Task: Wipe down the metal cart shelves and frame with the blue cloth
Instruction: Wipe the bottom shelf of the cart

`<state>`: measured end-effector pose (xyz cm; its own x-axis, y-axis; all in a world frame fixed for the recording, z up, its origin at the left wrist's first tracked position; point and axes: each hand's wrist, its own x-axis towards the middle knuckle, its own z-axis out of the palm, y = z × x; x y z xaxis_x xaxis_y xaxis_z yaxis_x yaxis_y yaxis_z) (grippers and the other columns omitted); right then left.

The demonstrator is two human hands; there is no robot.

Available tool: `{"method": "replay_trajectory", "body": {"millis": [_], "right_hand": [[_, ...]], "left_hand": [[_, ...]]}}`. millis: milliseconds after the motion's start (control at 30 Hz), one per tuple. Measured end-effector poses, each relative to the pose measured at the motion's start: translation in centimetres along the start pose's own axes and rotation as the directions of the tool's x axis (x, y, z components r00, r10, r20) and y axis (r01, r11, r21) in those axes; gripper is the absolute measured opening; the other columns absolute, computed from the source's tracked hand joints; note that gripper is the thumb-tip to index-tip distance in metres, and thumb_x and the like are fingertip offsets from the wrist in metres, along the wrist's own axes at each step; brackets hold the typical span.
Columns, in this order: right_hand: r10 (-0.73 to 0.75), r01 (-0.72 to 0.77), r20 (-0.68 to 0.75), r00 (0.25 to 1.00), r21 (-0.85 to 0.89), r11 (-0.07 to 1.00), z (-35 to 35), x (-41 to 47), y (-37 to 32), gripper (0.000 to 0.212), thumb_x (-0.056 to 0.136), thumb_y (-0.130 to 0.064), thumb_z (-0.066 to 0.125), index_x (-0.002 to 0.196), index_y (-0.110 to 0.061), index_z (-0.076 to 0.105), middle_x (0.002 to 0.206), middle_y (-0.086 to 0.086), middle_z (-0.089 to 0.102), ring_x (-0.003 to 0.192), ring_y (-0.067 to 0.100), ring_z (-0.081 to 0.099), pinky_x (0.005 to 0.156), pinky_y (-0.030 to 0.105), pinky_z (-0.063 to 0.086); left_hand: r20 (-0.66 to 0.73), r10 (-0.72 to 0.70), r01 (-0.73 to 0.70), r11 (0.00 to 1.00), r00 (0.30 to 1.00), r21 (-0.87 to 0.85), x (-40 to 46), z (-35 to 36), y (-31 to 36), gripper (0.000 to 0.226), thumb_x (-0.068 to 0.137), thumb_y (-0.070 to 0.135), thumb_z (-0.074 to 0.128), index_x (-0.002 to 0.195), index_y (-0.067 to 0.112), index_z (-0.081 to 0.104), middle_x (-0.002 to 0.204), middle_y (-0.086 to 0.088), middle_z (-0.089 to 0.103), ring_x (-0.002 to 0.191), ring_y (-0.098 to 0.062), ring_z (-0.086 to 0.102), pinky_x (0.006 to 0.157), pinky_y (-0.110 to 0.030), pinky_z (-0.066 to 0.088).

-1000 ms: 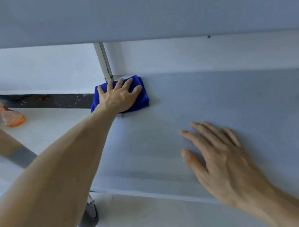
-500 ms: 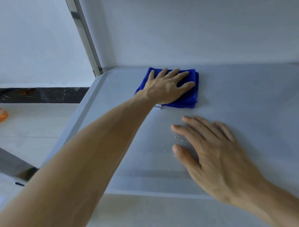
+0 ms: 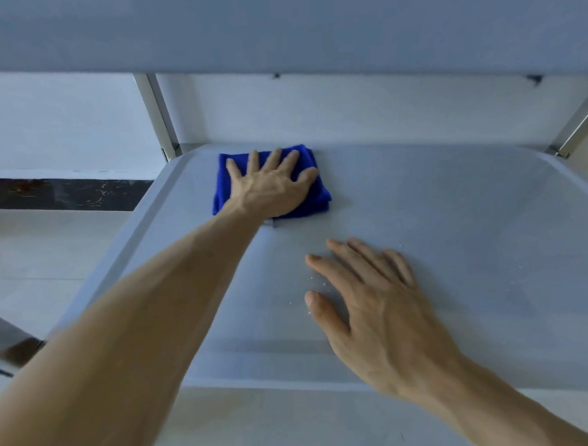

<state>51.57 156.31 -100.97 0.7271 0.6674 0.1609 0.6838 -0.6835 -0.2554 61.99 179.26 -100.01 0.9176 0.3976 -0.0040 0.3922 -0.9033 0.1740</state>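
I see the cart's lower shelf [image 3: 455,249] spreading under both hands, a broad grey metal tray that runs out past my right hand to the right and stops at a rounded corner just left of my left hand. The upper shelf [image 3: 277,24] hangs above and beyond both hands, across the whole top of the view. Two frame posts rise from the far corners: the left post [image 3: 156,117] stands just beyond and to the left of my left hand, the right post [image 3: 574,123] well off to the right of both hands.

My left hand [image 3: 271,186] reaches far forward and lies flat, fingers spread and straight, pressing the blue cloth [image 3: 318,194] down on the shelf near its far edge. My right hand [image 3: 380,306] rests nearer to me and to the right of the left one, palm down on bare metal, fingers straight and close together, thumb out to the left, holding nothing. It is apart from the cloth.

The cloth is folded into a rough rectangle, most of it hidden by the left hand; I think its longer side runs left to right along the shelf's far edge, though the cover makes that uncertain. A small pale tag [image 3: 269,223] sticks out at its near edge, by my left wrist. A few white specks [image 3: 313,278] lie just left of my right fingers.
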Motion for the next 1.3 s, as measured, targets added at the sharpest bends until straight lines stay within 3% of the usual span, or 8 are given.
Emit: {"method": "replay_trajectory", "body": {"millis": [200, 433, 600, 767, 933, 1033, 1133, 1300], "right_hand": [[-0.027, 0.039, -0.084, 0.996, 0.147, 0.988, 0.1, 0.0, 0.7, 0.048, 0.094, -0.054, 0.045, 0.138, -0.037, 0.056, 0.151, -0.019, 0.044, 0.145, 0.002, 0.029, 0.123, 0.035, 0.017], [0.044, 0.035, -0.386, 0.921, 0.195, 0.98, -2.1, 1.7, 0.9, 0.016, 0.093, -0.038, 0.054, 0.09, -0.03, 0.067, 0.101, -0.017, 0.067, 0.093, 0.011, 0.057, 0.079, 0.029, 0.044], [0.062, -0.01, -0.225, 0.972, 0.224, 0.975, -3.2, 10.2, 0.0, 0.033, 0.101, -0.036, 0.048, 0.129, -0.024, 0.061, 0.134, -0.005, 0.059, 0.124, 0.019, 0.052, 0.101, 0.033, 0.042], [0.008, -0.009, 0.142, 0.99, 0.011, 1.0, 1.6, 14.0, -0.9, 0.054, 0.102, -0.057, 0.022, 0.154, -0.042, 0.024, 0.166, -0.008, 0.019, 0.153, 0.021, 0.01, 0.123, 0.052, 0.006], [0.207, -0.201, 0.088, 0.974, -0.079, 0.976, 0.5, 18.1, 4.5, 0.084, 0.089, -0.079, 0.029, 0.158, -0.033, 0.018, 0.168, 0.001, 0.011, 0.154, 0.019, 0.006, 0.122, 0.047, 0.005], [0.365, -0.361, 0.004, 0.931, -0.121, 0.925, -0.7, 19.1, 7.3, 0.064, 0.087, -0.079, 0.033, 0.129, -0.037, 0.055, 0.14, 0.006, 0.054, 0.14, 0.023, 0.04, 0.109, 0.045, 0.029], [0.339, -0.349, 0.086, 0.937, 0.234, 0.907, -0.7, 19.0, 6.6, 0.033, 0.09, -0.056, 0.048, 0.093, -0.03, 0.07, 0.094, -0.013, 0.076, 0.1, 0.009, 0.071, 0.085, 0.031, 0.043], [0.176, -0.156, 0.17, 0.97, -0.127, 0.98, 0.3, 16.9, 3.0, 0.067, 0.094, -0.073, 0.02, 0.155, -0.049, 0.01, 0.169, -0.004, 0.004, 0.155, 0.024, -0.001, 0.12, 0.06, -0.005]], "left_hand": [[0.067, 0.317, -0.309, 0.945, 0.946, -0.107, -3.4, -0.1, 5.2, 0.062, 0.095, 0.065, 0.01, 0.151, 0.045, 0.025, 0.164, 0.009, 0.019, 0.152, -0.029, 0.009, 0.118, -0.059, 0.004], [-0.217, 0.075, -0.109, 0.983, 0.973, -0.146, -5.9, -1.7, -4.1, 0.05, 0.103, 0.045, 0.036, 0.147, 0.022, 0.044, 0.156, -0.001, 0.039, 0.142, -0.025, 0.035, 0.117, -0.039, 0.021], [-0.168, 0.028, -0.042, 0.996, 0.985, -0.079, -7.6, -0.6, -7.5, 0.047, 0.103, 0.043, 0.034, 0.146, 0.026, 0.043, 0.157, 0.004, 0.036, 0.145, -0.02, 0.029, 0.118, -0.04, 0.017], [-0.225, 0.048, -0.065, 0.996, 0.973, -0.066, -7.8, 0.5, -7.6, 0.045, 0.103, 0.043, 0.029, 0.142, 0.027, 0.045, 0.153, 0.008, 0.04, 0.142, -0.014, 0.029, 0.115, -0.037, 0.016], [-0.229, 0.05, -0.062, 0.997, 0.972, -0.046, -7.9, 0.5, -7.8, 0.045, 0.102, 0.042, 0.029, 0.142, 0.029, 0.044, 0.153, 0.011, 0.039, 0.143, -0.013, 0.028, 0.118, -0.039, 0.016], [-0.253, 0.052, -0.065, 0.997, 0.966, -0.045, -8.1, 0.4, -7.3, 0.041, 0.102, 0.038, 0.03, 0.139, 0.028, 0.044, 0.15, 0.012, 0.04, 0.14, -0.011, 0.029, 0.118, -0.039, 0.015], [-0.27, 0.055, -0.067, 0.997, 0.961, -0.035, -8.3, 0.6, -7.1, 0.04, 0.102, 0.035, 0.03, 0.138, 0.028, 0.043, 0.148, 0.012, 0.04, 0.138, -0.011, 0.029, 0.116, -0.038, 0.014], [-0.263, 0.047, -0.063, 0.997, 0.964, -0.052, -8.2, 0.4, -7.2, 0.039, 0.101, 0.037, 0.032, 0.137, 0.028, 0.045, 0.147, 0.011, 0.043, 0.138, -0.013, 0.033, 0.116, -0.04, 0.019]]}}
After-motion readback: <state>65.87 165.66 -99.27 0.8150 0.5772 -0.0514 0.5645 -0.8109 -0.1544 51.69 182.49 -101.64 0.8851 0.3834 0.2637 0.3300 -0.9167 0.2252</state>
